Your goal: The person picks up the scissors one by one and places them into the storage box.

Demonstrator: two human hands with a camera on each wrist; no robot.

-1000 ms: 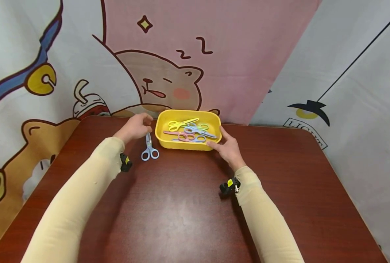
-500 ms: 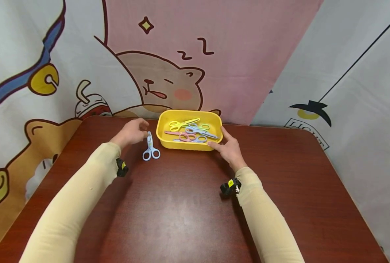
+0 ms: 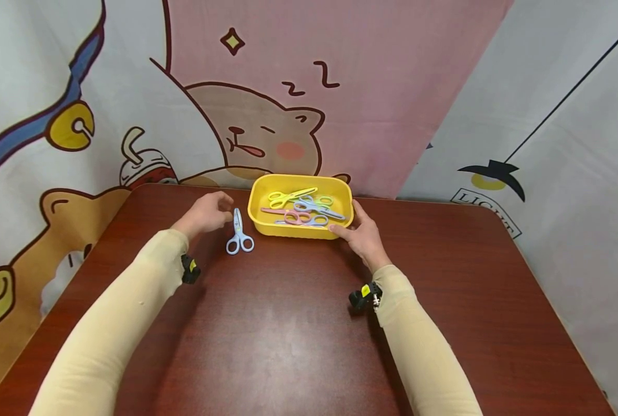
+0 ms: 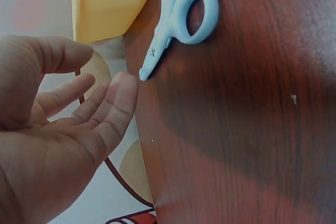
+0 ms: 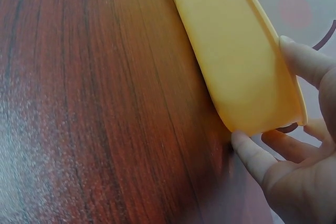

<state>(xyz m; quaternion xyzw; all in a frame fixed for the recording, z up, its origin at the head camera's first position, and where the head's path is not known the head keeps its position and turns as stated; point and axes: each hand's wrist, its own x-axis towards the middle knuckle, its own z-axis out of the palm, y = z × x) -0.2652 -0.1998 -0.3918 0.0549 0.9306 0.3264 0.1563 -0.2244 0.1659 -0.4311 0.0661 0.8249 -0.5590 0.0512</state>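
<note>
1. My left hand (image 3: 207, 211) hangs relaxed, fingers loose, holding nothing — the blue scissors (image 3: 239, 234) lie just beyond my fingertips.
2. My right hand (image 3: 363, 234) rests straight-fingered against the yellow tray (image 3: 300, 230) — thumb at its near corner.

1. Your table (image 3: 288, 335) is dark reddish-brown wood grain with a glossy sheen and rounded far corners.
2. A yellow tray (image 3: 293, 230) sits on it near the far edge, about midway across; several coloured scissors lie inside it.
3. Pale blue scissors (image 3: 239, 234) lie flat on the wood just left of the tray, apart from it, blades pointing away from you.
</note>
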